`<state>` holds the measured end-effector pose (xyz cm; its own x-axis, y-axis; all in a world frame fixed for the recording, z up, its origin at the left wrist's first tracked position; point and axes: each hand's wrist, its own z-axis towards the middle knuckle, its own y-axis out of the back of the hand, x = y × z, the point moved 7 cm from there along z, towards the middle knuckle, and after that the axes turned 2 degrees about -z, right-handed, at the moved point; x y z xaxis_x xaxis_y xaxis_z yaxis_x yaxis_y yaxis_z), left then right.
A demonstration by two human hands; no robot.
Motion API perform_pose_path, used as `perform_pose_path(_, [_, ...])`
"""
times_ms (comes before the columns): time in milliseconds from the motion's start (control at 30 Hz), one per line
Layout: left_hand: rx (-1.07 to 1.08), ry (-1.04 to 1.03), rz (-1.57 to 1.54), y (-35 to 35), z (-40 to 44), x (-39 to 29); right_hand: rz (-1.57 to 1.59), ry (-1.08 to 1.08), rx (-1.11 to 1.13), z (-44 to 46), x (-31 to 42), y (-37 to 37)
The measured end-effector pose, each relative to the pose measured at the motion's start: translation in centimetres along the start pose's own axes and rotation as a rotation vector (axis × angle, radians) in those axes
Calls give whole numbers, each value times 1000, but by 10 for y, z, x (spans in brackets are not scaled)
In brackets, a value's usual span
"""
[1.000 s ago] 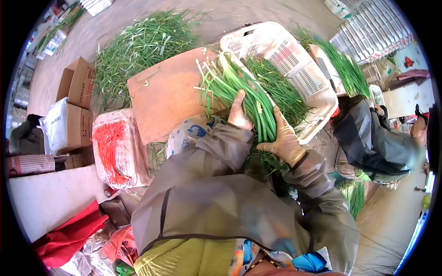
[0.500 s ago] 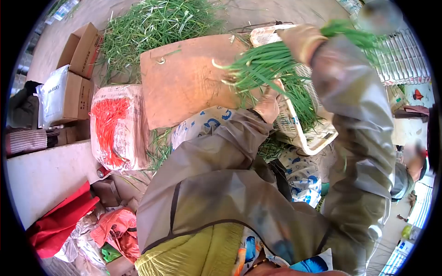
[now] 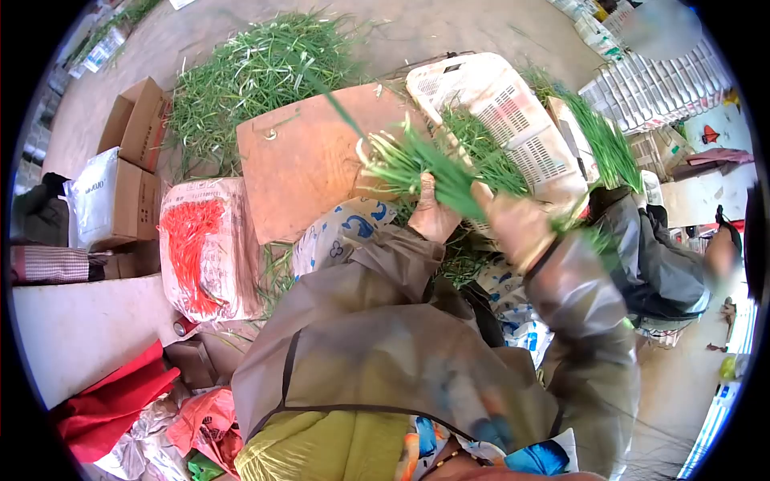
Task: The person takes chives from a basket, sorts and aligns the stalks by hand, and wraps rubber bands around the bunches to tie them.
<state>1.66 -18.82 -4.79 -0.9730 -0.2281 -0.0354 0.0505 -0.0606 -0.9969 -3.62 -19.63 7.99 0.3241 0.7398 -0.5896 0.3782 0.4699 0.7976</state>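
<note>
A bunch of green onions (image 3: 437, 172) lies across the front of me, its pale root ends pointing left. My left hand (image 3: 433, 213) is closed around the bunch near those ends. Further along the leaves, my right hand (image 3: 520, 228) grips the bunch, smeared by motion. Some green leaf tips show beyond the right wrist. Just past both hands stands a white plastic basket (image 3: 553, 166), with loose green leaves inside it. To the left of the bunch is a brown board (image 3: 309, 164).
A large pile of greens (image 3: 257, 80) covers the floor behind the board. At left sit red ties (image 3: 192, 248) on a stack of wrapped packs (image 3: 241, 272) and cardboard boxes (image 3: 138, 176). Another bundle of greens (image 3: 601, 144) and a person in dark clothing (image 3: 662, 264) are at right.
My right hand has come down and toward me from above the basket. The bunch has moved slightly left, and my left hand now holds it. The view has shifted, showing more of the basket.
</note>
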Motion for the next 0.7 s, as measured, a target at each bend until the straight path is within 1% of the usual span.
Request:
perform_pose_path(33, [-56, -58, -70, 17, 1, 2, 32, -30, -99, -22, 19, -21])
perform_pose_path(100, [-159, 46, -11, 33, -16, 17, 335, -86, 110, -55, 43, -48])
perform_pose_path(133, [-132, 135, -42, 36, -21, 24, 572, -55, 200, -69, 42, -42])
perform_pose_path(167, [-193, 173, -26, 45, -28, 27, 816, -23, 289, -85, 37, -30])
perform_pose_path(200, [-215, 241, 72, 45, -33, 25, 995, 7, 375, -92, 21, -18])
perform_pose_path(233, [-235, 309, 172, 41, -36, 20, 1313, 1, -180, -103, -4, -4])
perform_pose_path(267, [-202, 371, 207, 32, -38, 14, 1688, -233, -187, -116, -29, -24])
perform_pose_path(300, [-140, 295, 325, 11, -39, 3, 2056, -477, -198, -124, -50, -34])
perform_pose_path(333, [-66, 361, 390, -1, -41, -1, 2001, -605, -249, -133, -64, -28])
perform_pose_path(367, [7, 429, 454, -11, -43, -5, 1926, -559, -226, -130, -60, -49])
perform_pose_path(400, [68, 507, 493, -5, -43, -7, 2013, -389, -58, -116, -31, -74])
perform_pose_path(433, [130, 583, 532, 0, -42, -8, 2080, -206, 110, -104, -2, -82])
perform_pose_path(467, [242, 576, 725, -30, -46, -11, 2380, -72, 138, -102, 19, -62])
perform_pose_path(500, [275, 532, 828, -87, -64, -14, 2670, 94, 171, -101, 36, -42])
perform_pose_path(533, [266, 605, 853, -90, -74, -13, 2677, 93, 147, -93, 39, -43])
perform_pose_path(633, [208, 872, 1026, -85, -106, -27, 3054, 713, -526, -61, 7, -49])
perform_pose_path(667, [245, 840, 1178, -112, -118, -25, 3248, 498, -667, -55, -5, -60])
perform_pose_path(700, [206, 866, 1206, -121, -130, -27, 3422, 249, -811, -52, -13, -67])
